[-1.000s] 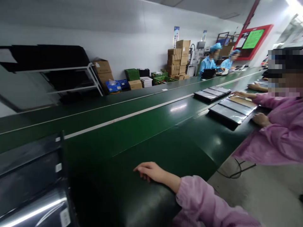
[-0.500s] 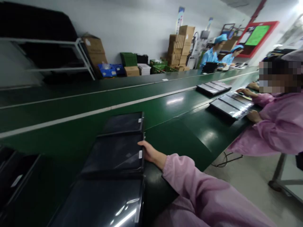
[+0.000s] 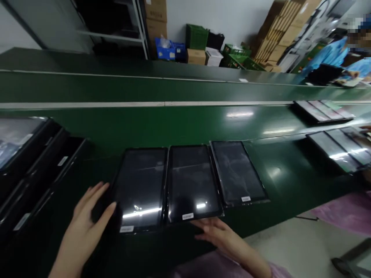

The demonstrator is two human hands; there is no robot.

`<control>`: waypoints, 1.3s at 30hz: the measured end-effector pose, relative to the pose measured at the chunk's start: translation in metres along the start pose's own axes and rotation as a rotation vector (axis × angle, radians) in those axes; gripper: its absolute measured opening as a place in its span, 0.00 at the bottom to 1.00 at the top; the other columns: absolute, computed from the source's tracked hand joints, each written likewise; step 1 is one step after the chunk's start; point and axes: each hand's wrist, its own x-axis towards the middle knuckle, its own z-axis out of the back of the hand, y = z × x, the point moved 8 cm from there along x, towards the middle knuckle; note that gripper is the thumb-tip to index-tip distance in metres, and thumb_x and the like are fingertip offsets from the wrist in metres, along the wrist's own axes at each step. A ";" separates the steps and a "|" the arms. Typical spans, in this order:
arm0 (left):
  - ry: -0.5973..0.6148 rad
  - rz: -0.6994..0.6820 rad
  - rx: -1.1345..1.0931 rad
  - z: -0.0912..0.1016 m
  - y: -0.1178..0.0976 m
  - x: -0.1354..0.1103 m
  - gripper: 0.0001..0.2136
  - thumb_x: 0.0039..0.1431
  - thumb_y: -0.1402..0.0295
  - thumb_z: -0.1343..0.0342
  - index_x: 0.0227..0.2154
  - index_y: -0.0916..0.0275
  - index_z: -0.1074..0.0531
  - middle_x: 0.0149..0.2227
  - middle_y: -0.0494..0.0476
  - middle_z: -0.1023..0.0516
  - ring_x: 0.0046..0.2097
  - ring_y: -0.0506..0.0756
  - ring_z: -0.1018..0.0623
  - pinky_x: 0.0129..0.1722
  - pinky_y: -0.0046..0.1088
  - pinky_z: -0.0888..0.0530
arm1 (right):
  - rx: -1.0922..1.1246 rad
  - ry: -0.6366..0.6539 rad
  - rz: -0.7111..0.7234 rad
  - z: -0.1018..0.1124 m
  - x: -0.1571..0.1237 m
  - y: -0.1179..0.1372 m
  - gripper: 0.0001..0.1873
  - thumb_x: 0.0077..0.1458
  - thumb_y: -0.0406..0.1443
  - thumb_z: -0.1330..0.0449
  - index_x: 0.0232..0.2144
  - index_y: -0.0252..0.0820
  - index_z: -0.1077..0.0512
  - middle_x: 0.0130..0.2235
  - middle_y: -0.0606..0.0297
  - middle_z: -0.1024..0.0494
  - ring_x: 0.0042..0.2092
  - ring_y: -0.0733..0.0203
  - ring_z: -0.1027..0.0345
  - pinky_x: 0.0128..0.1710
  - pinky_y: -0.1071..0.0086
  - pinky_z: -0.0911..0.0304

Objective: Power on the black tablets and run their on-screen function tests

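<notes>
Three dark tablets lie side by side with their glossy screens up: a left tablet [image 3: 139, 185], a middle tablet [image 3: 193, 181] and a right tablet [image 3: 239, 172]. Each carries a small white label at its near edge. Beside the left tablet's left edge is my left hand [image 3: 84, 220], thumb and fingers spread; whether it touches the edge I cannot tell. My right hand [image 3: 218, 233] is at the near edge of the middle tablet, its fingers stretched to the left and apart, with some fingertips hidden by the edge.
Black stacked tablets [image 3: 37, 170] stand at the left on the green bench [image 3: 162, 123]. Farther right lie more tablets [image 3: 339, 148] near a co-worker's pink sleeve [image 3: 344, 212]. Green crates [image 3: 197, 36] and cartons [image 3: 278, 34] line the wall.
The view has swung round, so the three tablets now run left to right. My left hand has come into view. My right hand now reaches at the middle tablet's near edge with fingers stretched.
</notes>
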 end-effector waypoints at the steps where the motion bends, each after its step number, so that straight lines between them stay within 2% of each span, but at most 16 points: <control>1: 0.074 -0.039 0.145 -0.007 -0.018 0.008 0.25 0.55 0.48 0.33 0.56 0.43 0.22 0.70 0.49 0.29 0.77 0.73 0.41 0.75 0.66 0.41 | -0.057 0.074 -0.075 0.001 -0.009 0.005 0.26 0.56 0.58 0.29 0.47 0.48 0.16 0.50 0.52 0.14 0.52 0.48 0.17 0.50 0.56 0.22; 2: 0.101 -0.109 0.184 -0.015 -0.038 0.015 0.27 0.57 0.44 0.37 0.57 0.48 0.22 0.71 0.55 0.30 0.77 0.75 0.41 0.74 0.68 0.41 | -0.125 0.127 -0.112 0.006 -0.016 0.017 0.23 0.60 0.55 0.29 0.46 0.46 0.15 0.47 0.51 0.13 0.48 0.49 0.16 0.48 0.57 0.22; 3: 0.136 -0.193 0.200 -0.026 -0.058 0.020 0.30 0.57 0.43 0.40 0.57 0.54 0.22 0.72 0.62 0.32 0.76 0.76 0.40 0.74 0.68 0.41 | -0.335 0.186 -0.070 0.014 -0.020 0.034 0.21 0.63 0.54 0.31 0.45 0.46 0.14 0.44 0.54 0.12 0.46 0.52 0.16 0.49 0.60 0.22; 4: 0.194 -0.269 0.237 -0.042 -0.075 0.024 0.33 0.57 0.41 0.43 0.59 0.58 0.23 0.72 0.67 0.33 0.77 0.77 0.42 0.74 0.68 0.44 | -0.512 0.074 0.074 0.034 -0.020 0.062 0.23 0.65 0.56 0.35 0.46 0.47 0.14 0.41 0.56 0.13 0.44 0.53 0.17 0.50 0.59 0.23; 5: 0.243 -0.339 0.273 -0.059 -0.091 0.029 0.36 0.58 0.40 0.46 0.61 0.60 0.24 0.73 0.69 0.34 0.78 0.77 0.45 0.75 0.67 0.46 | -0.638 -0.081 0.215 0.057 -0.020 0.091 0.26 0.66 0.59 0.38 0.46 0.47 0.15 0.38 0.56 0.13 0.41 0.53 0.18 0.46 0.60 0.22; 6: 0.307 -0.391 0.324 -0.079 -0.102 0.035 0.37 0.59 0.41 0.47 0.64 0.61 0.26 0.74 0.70 0.37 0.78 0.77 0.47 0.76 0.66 0.48 | -0.753 -0.287 0.311 0.085 -0.020 0.116 0.29 0.66 0.61 0.41 0.47 0.47 0.16 0.40 0.54 0.13 0.41 0.52 0.18 0.44 0.59 0.22; 8: 0.425 -0.464 0.473 -0.115 -0.118 0.048 0.40 0.61 0.44 0.46 0.70 0.63 0.33 0.77 0.71 0.44 0.79 0.76 0.51 0.77 0.65 0.54 | -1.013 -0.735 0.475 0.134 -0.023 0.156 0.34 0.62 0.65 0.41 0.49 0.46 0.17 0.49 0.50 0.15 0.49 0.44 0.19 0.52 0.50 0.23; 9: 0.465 -0.490 0.551 -0.129 -0.124 0.056 0.39 0.62 0.46 0.46 0.72 0.63 0.36 0.78 0.70 0.46 0.80 0.74 0.52 0.77 0.64 0.56 | -1.126 -0.896 0.513 0.152 -0.022 0.167 0.40 0.57 0.69 0.41 0.51 0.43 0.18 0.52 0.45 0.17 0.55 0.37 0.23 0.57 0.43 0.27; 11: 0.486 -0.531 0.666 -0.146 -0.136 0.070 0.37 0.64 0.51 0.46 0.73 0.63 0.38 0.77 0.69 0.43 0.79 0.71 0.49 0.77 0.63 0.58 | -1.215 -1.051 0.486 0.182 -0.008 0.173 0.51 0.52 0.72 0.43 0.55 0.36 0.20 0.54 0.38 0.20 0.58 0.29 0.26 0.58 0.39 0.29; 14: 0.446 -0.543 0.762 -0.153 -0.151 0.085 0.34 0.63 0.55 0.45 0.69 0.62 0.32 0.67 0.69 0.29 0.73 0.71 0.35 0.77 0.63 0.51 | -1.154 -1.044 0.367 0.213 0.018 0.165 0.50 0.53 0.70 0.45 0.56 0.36 0.21 0.52 0.41 0.18 0.51 0.33 0.22 0.49 0.45 0.24; 17: 0.321 -0.510 0.808 -0.149 -0.160 0.094 0.28 0.60 0.56 0.44 0.61 0.61 0.24 0.58 0.69 0.24 0.64 0.72 0.28 0.72 0.61 0.38 | -1.069 -1.038 0.334 0.223 0.028 0.163 0.48 0.53 0.68 0.43 0.59 0.40 0.21 0.50 0.45 0.16 0.45 0.37 0.21 0.41 0.49 0.24; 22: 0.236 -0.532 0.743 -0.151 -0.161 0.099 0.21 0.62 0.56 0.48 0.50 0.62 0.22 0.52 0.70 0.23 0.57 0.71 0.25 0.64 0.56 0.28 | -0.939 -1.008 0.348 0.225 0.033 0.170 0.51 0.48 0.67 0.38 0.63 0.41 0.23 0.51 0.47 0.16 0.52 0.37 0.21 0.47 0.49 0.24; 28: 0.185 -0.531 0.645 -0.154 -0.164 0.096 0.22 0.61 0.54 0.51 0.48 0.62 0.23 0.50 0.72 0.22 0.55 0.71 0.24 0.62 0.58 0.27 | -0.621 -0.914 0.271 0.249 0.048 0.160 0.48 0.45 0.64 0.32 0.63 0.48 0.24 0.49 0.54 0.18 0.48 0.43 0.21 0.47 0.49 0.23; 33: 0.144 -0.512 0.655 -0.158 -0.173 0.094 0.22 0.59 0.52 0.51 0.45 0.61 0.23 0.48 0.72 0.21 0.52 0.71 0.22 0.62 0.58 0.27 | -0.650 -0.923 0.387 0.258 0.045 0.166 0.36 0.51 0.58 0.30 0.56 0.47 0.20 0.50 0.55 0.17 0.52 0.44 0.21 0.52 0.49 0.22; 36: 0.136 -0.468 0.673 -0.161 -0.176 0.095 0.22 0.55 0.51 0.50 0.43 0.60 0.23 0.47 0.70 0.19 0.52 0.71 0.22 0.62 0.58 0.28 | -0.642 -0.915 0.413 0.260 0.044 0.167 0.32 0.54 0.56 0.30 0.56 0.49 0.19 0.49 0.56 0.16 0.49 0.47 0.20 0.49 0.53 0.20; 39: 0.120 -0.444 0.690 -0.165 -0.182 0.095 0.21 0.52 0.51 0.51 0.40 0.58 0.23 0.45 0.68 0.19 0.52 0.70 0.21 0.61 0.57 0.27 | -0.552 -0.868 0.372 0.264 0.050 0.162 0.33 0.53 0.54 0.29 0.59 0.51 0.20 0.46 0.60 0.16 0.44 0.51 0.20 0.44 0.57 0.20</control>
